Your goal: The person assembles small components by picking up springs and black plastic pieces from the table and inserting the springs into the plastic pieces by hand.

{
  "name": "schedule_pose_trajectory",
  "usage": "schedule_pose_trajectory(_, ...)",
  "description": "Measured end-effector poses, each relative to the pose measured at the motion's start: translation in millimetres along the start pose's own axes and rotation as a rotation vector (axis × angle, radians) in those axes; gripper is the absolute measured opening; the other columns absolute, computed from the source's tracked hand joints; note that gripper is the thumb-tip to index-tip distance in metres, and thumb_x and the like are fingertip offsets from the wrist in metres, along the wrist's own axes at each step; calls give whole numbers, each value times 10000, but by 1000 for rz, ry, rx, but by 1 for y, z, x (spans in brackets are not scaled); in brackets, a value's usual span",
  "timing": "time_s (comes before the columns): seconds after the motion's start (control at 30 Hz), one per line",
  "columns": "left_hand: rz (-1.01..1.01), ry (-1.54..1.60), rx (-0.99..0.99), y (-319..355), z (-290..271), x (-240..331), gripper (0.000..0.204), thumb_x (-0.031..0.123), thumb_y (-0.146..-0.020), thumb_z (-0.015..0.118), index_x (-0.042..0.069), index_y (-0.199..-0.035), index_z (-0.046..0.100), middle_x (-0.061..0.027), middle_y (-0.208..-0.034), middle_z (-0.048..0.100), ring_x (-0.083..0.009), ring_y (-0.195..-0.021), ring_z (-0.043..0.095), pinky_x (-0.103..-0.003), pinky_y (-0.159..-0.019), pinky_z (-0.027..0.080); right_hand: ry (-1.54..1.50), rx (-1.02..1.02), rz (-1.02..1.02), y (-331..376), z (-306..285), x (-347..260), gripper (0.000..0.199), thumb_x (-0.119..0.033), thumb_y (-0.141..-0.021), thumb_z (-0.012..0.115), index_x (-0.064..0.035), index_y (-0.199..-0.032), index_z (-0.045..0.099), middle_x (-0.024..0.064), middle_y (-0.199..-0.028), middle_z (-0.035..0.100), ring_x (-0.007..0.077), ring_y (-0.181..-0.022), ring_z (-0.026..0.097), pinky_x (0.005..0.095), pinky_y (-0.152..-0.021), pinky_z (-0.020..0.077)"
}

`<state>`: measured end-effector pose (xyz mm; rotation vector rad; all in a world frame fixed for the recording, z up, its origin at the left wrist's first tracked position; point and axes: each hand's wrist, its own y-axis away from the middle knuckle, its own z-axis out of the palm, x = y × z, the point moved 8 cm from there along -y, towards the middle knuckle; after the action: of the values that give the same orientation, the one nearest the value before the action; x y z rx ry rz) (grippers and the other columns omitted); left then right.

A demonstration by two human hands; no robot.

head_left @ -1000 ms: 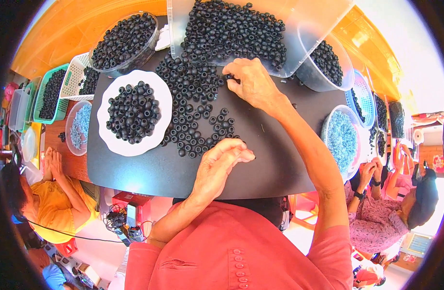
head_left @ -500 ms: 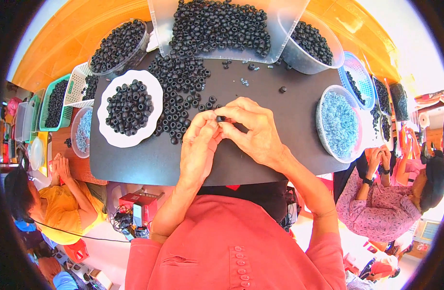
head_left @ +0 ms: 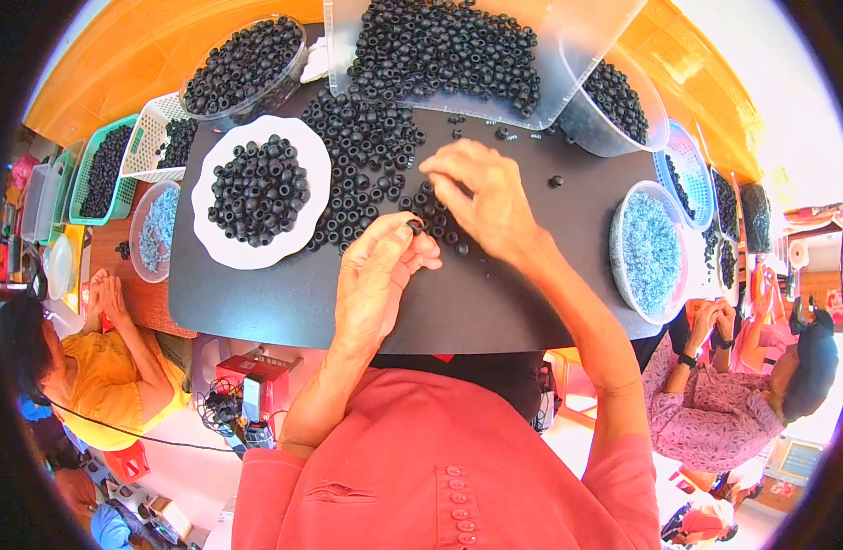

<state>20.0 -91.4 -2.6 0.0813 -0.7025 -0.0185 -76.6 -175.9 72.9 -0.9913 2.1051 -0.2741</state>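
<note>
My left hand is closed in a pinch over the near part of the dark table, holding a small black round piece with a hole between thumb and forefinger. Above and to the right of it is my right hand, apart from the left one. Its thumb and fingers are drawn together; whatever they hold is too small to make out. Loose black round pieces spread beyond my hands, some right beside the left fingertips. A white scalloped plate heaped with similar pieces stands to the left.
At the back lies a clear bin of black pieces, flanked by tubs. Bowls of tiny pale-blue pieces stand right and left. One black piece and several tiny coils lie on the table. Two people work at either side.
My hands have come apart: the right has lifted away, up and to the right, while the left keeps the black piece. The whole view has shifted slightly.
</note>
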Motion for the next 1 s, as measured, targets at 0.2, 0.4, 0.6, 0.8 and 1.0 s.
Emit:
schedule_pose_trajectory(0.2,-13,-35,-27,2,1,-2,244,189,-985,433,-6,-1102,519,-132,-856,646,-206,-825,617,-337,-778,491,180,-211,-120,-21,30,23,146,-83,-769,626,-68,-914,631,76,-866,598,280,-811,575,395,-715,413)
schedule_pose_trajectory(0.4,-34,-65,-9,4,2,-4,208,153,-968,470,-4,-1095,521,-151,-926,662,-189,-852,629,-318,-797,491,262,-312,-68,-32,38,25,119,-74,-745,632,-60,-861,610,97,-817,591,307,-769,586,411,-665,440)
schedule_pose_trajectory(0.6,-19,-157,19,5,2,-5,182,93,-947,482,4,-1101,523,-137,-931,667,-160,-835,614,-302,-804,484,282,-204,38,-29,29,37,92,-46,-694,639,-27,-772,596,146,-761,606,337,-695,614,434,-636,501)
schedule_pose_trajectory(0.8,21,-359,30,4,4,-3,170,87,-940,492,-2,-1078,537,-113,-918,664,-152,-837,607,-289,-809,479,-340,-160,421,8,4,31,129,12,-756,599,-23,-878,624,39,-762,608,122,-659,605,262,-613,490)
schedule_pose_trajectory(1.0,-75,-161,-32,9,14,-16,238,58,-923,499,-15,-1136,577,-97,-1005,620,-167,-899,611,-318,-812,501,-764,-174,476,45,-4,-6,124,32,-797,585,8,-874,679,67,-916,630,121,-795,592,253,-707,482)
